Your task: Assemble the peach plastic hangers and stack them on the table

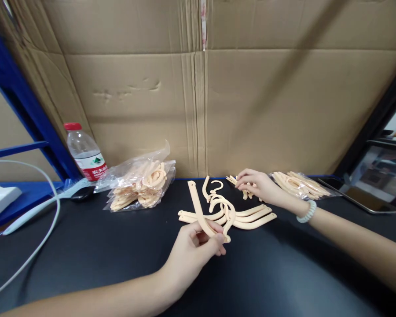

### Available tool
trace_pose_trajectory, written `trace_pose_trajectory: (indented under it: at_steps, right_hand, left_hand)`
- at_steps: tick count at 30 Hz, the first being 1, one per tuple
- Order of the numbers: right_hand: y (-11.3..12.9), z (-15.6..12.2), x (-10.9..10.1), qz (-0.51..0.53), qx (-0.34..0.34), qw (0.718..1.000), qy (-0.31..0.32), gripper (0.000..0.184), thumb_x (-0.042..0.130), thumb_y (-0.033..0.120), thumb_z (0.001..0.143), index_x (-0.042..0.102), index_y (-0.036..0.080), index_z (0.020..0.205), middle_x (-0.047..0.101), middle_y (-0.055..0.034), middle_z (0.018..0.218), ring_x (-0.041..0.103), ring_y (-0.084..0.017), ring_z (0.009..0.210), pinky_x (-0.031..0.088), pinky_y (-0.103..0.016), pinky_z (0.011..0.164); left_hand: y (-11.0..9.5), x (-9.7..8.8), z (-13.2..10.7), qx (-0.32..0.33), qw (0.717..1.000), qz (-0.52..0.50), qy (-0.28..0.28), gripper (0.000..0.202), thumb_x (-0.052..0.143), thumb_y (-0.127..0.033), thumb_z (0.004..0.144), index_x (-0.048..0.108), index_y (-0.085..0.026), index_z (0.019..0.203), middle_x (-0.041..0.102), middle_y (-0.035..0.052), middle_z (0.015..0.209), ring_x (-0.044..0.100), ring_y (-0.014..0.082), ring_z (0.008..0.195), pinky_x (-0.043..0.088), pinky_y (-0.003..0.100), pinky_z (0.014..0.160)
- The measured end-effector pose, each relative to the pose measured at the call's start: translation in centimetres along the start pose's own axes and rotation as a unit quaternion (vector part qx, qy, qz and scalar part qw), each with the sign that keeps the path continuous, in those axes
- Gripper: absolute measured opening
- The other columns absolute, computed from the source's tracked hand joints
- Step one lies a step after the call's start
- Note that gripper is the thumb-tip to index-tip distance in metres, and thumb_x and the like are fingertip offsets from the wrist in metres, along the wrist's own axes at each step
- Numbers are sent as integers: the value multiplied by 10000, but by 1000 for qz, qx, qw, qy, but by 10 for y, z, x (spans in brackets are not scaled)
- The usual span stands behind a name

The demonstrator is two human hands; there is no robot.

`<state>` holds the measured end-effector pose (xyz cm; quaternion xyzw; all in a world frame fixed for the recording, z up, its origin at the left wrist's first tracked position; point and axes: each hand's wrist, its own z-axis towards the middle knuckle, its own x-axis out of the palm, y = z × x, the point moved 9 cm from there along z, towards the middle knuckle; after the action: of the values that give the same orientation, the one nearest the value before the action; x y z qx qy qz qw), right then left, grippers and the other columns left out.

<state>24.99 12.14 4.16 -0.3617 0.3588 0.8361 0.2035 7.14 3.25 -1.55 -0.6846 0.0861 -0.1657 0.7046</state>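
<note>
Lower center of frame: left hand (193, 254), fingers closed around the lower end of a curved beige hanger arm (197, 206), with a hanger hook (232, 211) at the fingertips. Right of center: right hand (264, 187), fingers slightly bent over small beige hanger parts (231, 179); cannot tell whether gripping any. Center: stacked hanger arms (257, 220) on black tabletop (270, 268). Left of center: bagged hanger parts (141, 187).

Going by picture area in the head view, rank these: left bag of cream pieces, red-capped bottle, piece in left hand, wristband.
1. Left bag
2. Bottle
3. Piece in left hand
4. Wristband
</note>
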Motion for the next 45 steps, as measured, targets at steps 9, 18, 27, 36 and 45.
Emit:
trace_pose_trajectory:
  at_steps: [9, 18, 27, 36, 45]
  right_hand:
    - [14, -38, -9, 319, 169, 928, -95, 302, 702, 447, 800, 696, 179, 939, 705, -95, 993, 695, -219, 833, 558, -352, 772]
    - [11, -65, 10, 416, 267, 853, -168, 351, 850, 346, 633, 704, 188, 910, 656, -39, 888, 624, -167, 786, 515, -307, 752]
    - [33, -69, 41, 592, 264, 757, -86, 300, 830, 228, 691, 675, 197, 946, 648, -12, 859, 642, -142, 866, 500, -282, 878]
    - [65, -74, 67, 557, 228, 798, 9, 212, 784, 222, 731, 679, 151, 901, 694, -54, 879, 624, -141, 768, 509, -235, 665]
    - [70, -71, 65, 532, 234, 813, 29, 211, 785, 277, 733, 678, 156, 868, 703, -39, 844, 664, -151, 759, 554, -277, 719]
  left_hand:
    - [1, -1, 1, -2, 1000, -26, -1, 164, 750, -256, 739, 649, -132, 776, 641, -10, 660, 588, 90, 583, 462, 197, 594]
    - [3, -2, 1, 3, 999, -34, 1, 130, 758, -224, 741, 661, -143, 769, 633, -20, 687, 589, 85, 602, 472, 190, 599]
    - [2, 0, 2, -2, 1000, -22, 4, 165, 778, -229, 724, 637, -147, 740, 615, -23, 691, 569, 85, 627, 462, 195, 628]
    - [1, 3, 2, 10, 999, 8, 32, 118, 750, -221, 742, 656, -152, 754, 626, -22, 690, 563, 96, 639, 455, 205, 649]
    - [2, 9, 1, 7, 997, 24, 66, 91, 728, -225, 749, 673, -153, 742, 621, 4, 708, 550, 136, 699, 453, 251, 704]
